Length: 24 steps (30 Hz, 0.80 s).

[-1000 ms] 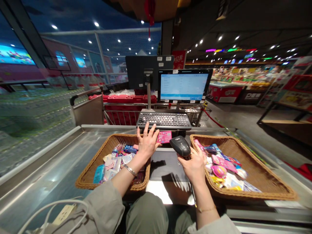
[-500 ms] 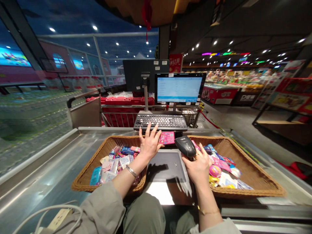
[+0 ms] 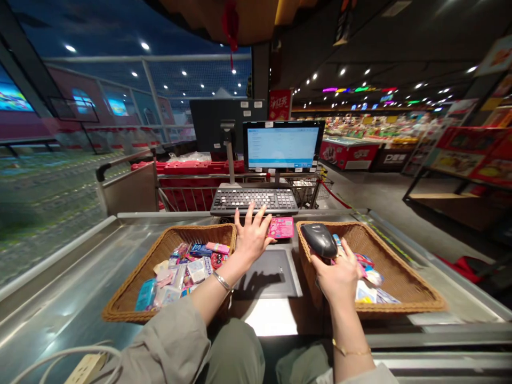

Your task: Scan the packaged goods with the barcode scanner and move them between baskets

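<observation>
My left hand [image 3: 253, 237] is spread open, its fingertips over the front edge of the black keyboard [image 3: 256, 199]. Just right of its fingers lies a pink packet [image 3: 281, 227]; whether they touch it I cannot tell. My right hand [image 3: 340, 272] is wrapped round a black barcode scanner [image 3: 319, 240], holding it above the left part of the right wicker basket [image 3: 416, 288]. Small colourful packets [image 3: 370, 274] lie in that basket, partly hidden by the hand. The left wicker basket [image 3: 120, 298] holds more small packaged goods [image 3: 182, 272], partly behind my left forearm.
Behind the keyboard stands a lit monitor [image 3: 283, 146], next to a second one seen from behind [image 3: 208, 125]. A grey flat panel [image 3: 272, 274] is set in the counter between the baskets. A power strip [image 3: 86, 369] with white cables lies at the lower left.
My right hand has moved the scanner rightward, over the right basket. My left hand has shifted slightly toward the keyboard's right, still spread. The whole view has turned a little to the right.
</observation>
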### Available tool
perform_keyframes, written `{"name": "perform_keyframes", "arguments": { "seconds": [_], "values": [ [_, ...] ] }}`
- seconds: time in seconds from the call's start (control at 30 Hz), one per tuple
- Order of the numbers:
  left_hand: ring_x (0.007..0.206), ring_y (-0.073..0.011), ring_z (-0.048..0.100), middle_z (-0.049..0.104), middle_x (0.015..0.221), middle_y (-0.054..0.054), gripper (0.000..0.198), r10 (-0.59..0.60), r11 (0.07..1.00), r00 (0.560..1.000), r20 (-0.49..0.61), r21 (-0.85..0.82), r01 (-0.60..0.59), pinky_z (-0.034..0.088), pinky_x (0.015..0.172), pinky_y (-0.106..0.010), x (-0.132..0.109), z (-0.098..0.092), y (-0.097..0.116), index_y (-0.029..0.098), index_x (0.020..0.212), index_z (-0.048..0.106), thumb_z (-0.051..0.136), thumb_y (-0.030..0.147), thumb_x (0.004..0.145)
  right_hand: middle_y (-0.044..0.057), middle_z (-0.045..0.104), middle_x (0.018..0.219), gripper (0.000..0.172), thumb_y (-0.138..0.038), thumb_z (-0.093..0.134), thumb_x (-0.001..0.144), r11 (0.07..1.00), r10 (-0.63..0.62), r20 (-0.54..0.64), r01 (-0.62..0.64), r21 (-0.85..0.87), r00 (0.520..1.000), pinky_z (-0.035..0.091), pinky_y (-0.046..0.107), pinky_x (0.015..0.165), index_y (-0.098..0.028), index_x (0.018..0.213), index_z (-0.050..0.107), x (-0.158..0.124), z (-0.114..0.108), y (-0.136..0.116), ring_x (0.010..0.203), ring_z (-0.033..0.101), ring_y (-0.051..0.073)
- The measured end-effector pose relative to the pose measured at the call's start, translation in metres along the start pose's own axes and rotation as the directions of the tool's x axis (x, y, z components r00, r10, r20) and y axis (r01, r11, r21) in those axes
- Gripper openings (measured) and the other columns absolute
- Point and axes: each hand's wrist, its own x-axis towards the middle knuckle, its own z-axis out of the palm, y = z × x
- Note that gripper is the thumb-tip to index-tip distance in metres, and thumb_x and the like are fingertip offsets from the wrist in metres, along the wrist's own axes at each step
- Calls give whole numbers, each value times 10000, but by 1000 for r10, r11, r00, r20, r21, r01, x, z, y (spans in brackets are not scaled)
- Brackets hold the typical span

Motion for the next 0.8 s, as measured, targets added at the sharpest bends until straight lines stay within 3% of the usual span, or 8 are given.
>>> {"name": "perform_keyframes", "arguments": {
  "seconds": [0.4, 0.67, 0.8],
  "values": [
    [1488, -386, 216, 418, 1547, -103, 706, 75, 996, 997, -7, -46, -75, 58, 1167, -706, 13, 14, 36, 279, 1365, 558, 799, 470, 730, 151, 693, 951, 306, -485, 661, 638, 986, 166, -81, -166, 15, 983, 310, 542, 1094, -179, 643, 643, 14, -24, 22, 1222, 528, 358],
    [1498, -357, 201, 417, 1550, -87, 635, 133, 989, 991, -13, -65, -133, 63, 1175, -693, 18, 26, 60, 290, 1356, 561, 748, 479, 779, 172, 698, 1020, 416, -552, 671, 603, 960, 278, -146, -279, 15, 949, 339, 538, 1084, -158, 737, 693, 25, -46, 41, 1222, 532, 377],
    [1502, -357, 189, 410, 1554, -87, 623, 164, 984, 986, -13, -74, -164, 66, 1177, -689, 21, 29, 72, 300, 1356, 560, 742, 463, 782, 152, 708, 1001, 425, -545, 670, 612, 961, 270, -178, -277, -17, 946, 377, 528, 1050, -163, 791, 714, 30, -56, 53, 1165, 561, 364]
  ]
}}
